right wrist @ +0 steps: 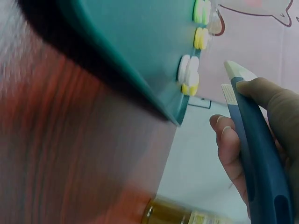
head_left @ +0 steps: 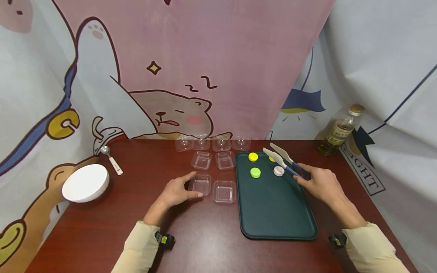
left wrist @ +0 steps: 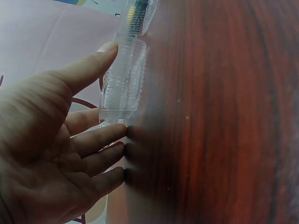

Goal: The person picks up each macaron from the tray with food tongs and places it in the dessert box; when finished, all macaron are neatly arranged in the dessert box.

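Observation:
My left hand (head_left: 175, 192) holds a small clear square plastic container (head_left: 201, 184) by its left side, thumb at the near edge and index finger at the far edge. In the left wrist view, the other fingers (left wrist: 105, 161) extend down to the table. Blue-handled tongs (right wrist: 254, 135) with cream tips are gripped in my right hand (head_left: 321, 182). Their tips stand apart above the far part of a dark green tray (head_left: 273, 212). On it lie a yellow macaron (head_left: 253, 157), a green macaron (head_left: 255, 173), a pinkish-white macaron (head_left: 279, 171) and another yellow macaron (head_left: 272, 159), partly hidden by the tongs.
More clear containers (head_left: 224, 192) stand beside and behind the held one, with several domed clear lids (head_left: 221, 144) along the back. A white bowl (head_left: 86, 183) and a small scoop (head_left: 112, 160) are at left. A bottle with yellowish liquid (head_left: 338, 132) stands back right.

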Motion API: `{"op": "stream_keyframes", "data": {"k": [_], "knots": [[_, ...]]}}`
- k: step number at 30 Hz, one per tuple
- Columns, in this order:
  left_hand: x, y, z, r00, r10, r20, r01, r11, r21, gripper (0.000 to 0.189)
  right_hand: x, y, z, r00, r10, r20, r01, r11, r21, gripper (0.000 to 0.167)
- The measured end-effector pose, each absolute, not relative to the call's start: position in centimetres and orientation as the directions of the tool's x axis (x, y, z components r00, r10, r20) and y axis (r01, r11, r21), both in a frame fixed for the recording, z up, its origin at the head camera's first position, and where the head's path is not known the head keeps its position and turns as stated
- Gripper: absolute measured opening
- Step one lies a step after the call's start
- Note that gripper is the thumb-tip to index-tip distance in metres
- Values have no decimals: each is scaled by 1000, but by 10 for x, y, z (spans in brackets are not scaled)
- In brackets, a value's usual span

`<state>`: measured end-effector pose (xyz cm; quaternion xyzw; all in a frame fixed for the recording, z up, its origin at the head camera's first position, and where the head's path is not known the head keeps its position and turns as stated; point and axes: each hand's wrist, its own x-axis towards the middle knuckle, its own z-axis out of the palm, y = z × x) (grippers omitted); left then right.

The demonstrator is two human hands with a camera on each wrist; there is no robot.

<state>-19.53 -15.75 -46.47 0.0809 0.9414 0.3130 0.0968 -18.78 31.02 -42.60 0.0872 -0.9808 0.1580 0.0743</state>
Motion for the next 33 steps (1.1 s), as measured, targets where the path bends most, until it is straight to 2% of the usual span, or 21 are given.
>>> {"op": "stream_keyframes", "data": {"k": [6, 15, 33], "knots": [[-195, -157, -464, -969, 206, -134, 85, 791, 607, 90, -191, 299, -431, -965, -201, 167, -244, 922, -302, 44], [-195, -156, -468, -974, 193, -119, 85, 797, 597, 90, -195, 288, -435, -963, -226, 144, -261, 910, -321, 48], [-196, -156, -468, -972, 205, -113, 100, 800, 592, 92, -199, 284, -444, -971, -224, 79, -238, 913, -333, 52]]}}
